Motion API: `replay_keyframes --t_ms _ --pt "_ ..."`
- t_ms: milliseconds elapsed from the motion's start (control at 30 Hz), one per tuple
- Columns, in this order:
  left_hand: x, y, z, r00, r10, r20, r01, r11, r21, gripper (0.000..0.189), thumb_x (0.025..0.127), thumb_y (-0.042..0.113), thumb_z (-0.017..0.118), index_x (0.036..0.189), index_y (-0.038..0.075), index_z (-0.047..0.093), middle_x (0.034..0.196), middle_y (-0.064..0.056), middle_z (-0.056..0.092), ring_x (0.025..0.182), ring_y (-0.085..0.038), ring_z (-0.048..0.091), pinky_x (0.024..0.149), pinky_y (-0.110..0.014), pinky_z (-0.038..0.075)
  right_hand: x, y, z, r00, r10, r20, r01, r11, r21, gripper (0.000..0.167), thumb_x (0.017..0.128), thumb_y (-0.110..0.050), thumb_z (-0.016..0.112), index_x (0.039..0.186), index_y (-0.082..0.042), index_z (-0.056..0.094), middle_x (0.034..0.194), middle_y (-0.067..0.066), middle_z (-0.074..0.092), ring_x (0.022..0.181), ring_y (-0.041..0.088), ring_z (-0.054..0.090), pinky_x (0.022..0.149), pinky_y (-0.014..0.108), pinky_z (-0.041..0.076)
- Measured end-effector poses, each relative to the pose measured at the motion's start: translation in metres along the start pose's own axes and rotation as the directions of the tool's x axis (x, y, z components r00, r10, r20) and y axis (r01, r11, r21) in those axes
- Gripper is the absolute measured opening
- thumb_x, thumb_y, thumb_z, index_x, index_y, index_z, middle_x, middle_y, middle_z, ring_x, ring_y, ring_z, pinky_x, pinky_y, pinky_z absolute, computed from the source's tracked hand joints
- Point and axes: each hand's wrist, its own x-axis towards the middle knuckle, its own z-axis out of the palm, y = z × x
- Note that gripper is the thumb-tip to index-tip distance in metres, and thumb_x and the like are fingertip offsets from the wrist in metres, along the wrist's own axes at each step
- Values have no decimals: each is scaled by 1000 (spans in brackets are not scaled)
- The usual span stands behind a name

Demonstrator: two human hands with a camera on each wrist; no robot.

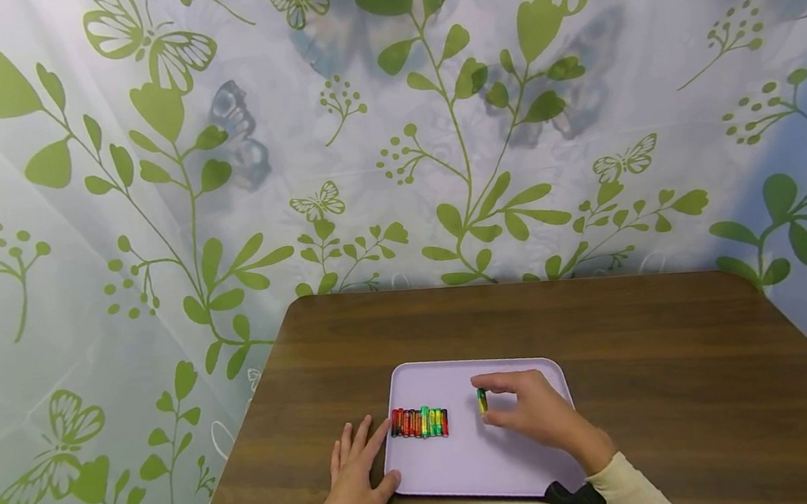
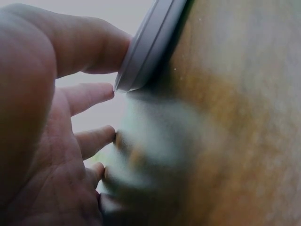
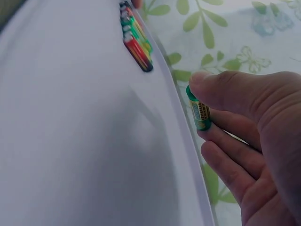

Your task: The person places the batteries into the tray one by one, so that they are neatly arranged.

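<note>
Between the thumb and fingers of my right hand point(image 1: 532, 408), a green and yellow battery point(image 1: 482, 400) is pinched by its two ends above the tray. The right wrist view shows this battery point(image 3: 199, 111) closely, with its green ends and dark printed label. My left hand point(image 1: 356, 485) touches the left rim of the lilac tray point(image 1: 468, 471) with its thumb, fingers spread and straight. Just right of those fingers, a row of several batteries point(image 1: 419, 422) lies side by side on the tray, red and black ones at the left, mostly green and yellow ones toward the right.
The tray lies on a brown wooden table point(image 1: 659, 363). Behind the table hangs a pale curtain point(image 1: 359, 140) printed with green leaves and butterflies. A black strap point(image 1: 573, 500) sits at my right wrist by the tray's near edge.
</note>
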Motion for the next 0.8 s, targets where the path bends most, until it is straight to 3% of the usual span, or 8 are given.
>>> replay_keyframes --t_ms 533,800 --pt "0 2 -3 1000 5 -6 -5 1000 7 75 95 17 77 165 14 50 176 -27 33 166 -59 7 130 -75 -4 12 -19 38 999 -29 31 28 999 44 50 83 -8 93 131 -6 79 130 4 81 118 26 79 103 44 63" --pt "0 1 -2 1000 4 -2 -4 1000 0 76 95 18 78 165 15 50 176 -27 33 166 -59 7 130 -75 -4 15 -19 54 999 -32 23 33 999 -41 50 80 -9 94 128 -8 81 127 2 82 121 22 77 106 44 62"
